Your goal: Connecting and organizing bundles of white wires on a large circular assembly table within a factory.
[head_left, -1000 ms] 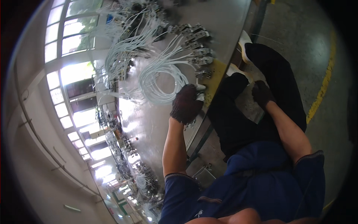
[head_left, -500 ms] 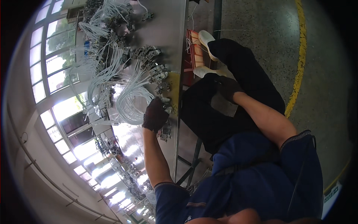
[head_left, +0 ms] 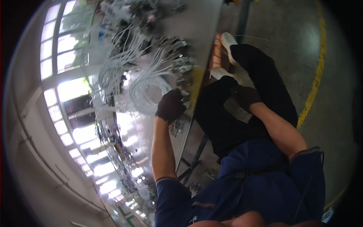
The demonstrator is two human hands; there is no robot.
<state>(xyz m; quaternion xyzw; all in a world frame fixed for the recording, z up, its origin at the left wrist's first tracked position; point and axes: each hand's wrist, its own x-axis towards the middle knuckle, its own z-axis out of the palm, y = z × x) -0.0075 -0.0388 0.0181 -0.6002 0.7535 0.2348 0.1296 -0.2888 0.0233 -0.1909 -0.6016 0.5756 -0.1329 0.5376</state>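
My left hand (head_left: 171, 106), in a dark glove, is at the table's edge among small grey metal parts (head_left: 183, 64). Its fingers look curled in, and whatever they grip is hidden beneath the glove. Coiled white cables (head_left: 145, 94) lie just beside it, their ends running to the row of metal parts. Under the hand, more metal pieces (head_left: 176, 128) sit along the edge. My right hand (head_left: 245, 97), also gloved, rests on my dark trouser leg by the knee. Its fingers are blurred against the dark cloth.
The metal tabletop (head_left: 196, 22) carries further bundles of white cable (head_left: 123, 56) at the far left. A yellow patch (head_left: 197, 81) marks its edge. Beneath are a red-and-cream object (head_left: 216, 53) by my shoes and a dark table leg (head_left: 244, 19). A yellow line (head_left: 317, 75) crosses the floor at right.
The whole view has shifted, so the table and my legs appear farther right, with some blur. My left hand stays by the metal parts, and my right hand stays on my leg.
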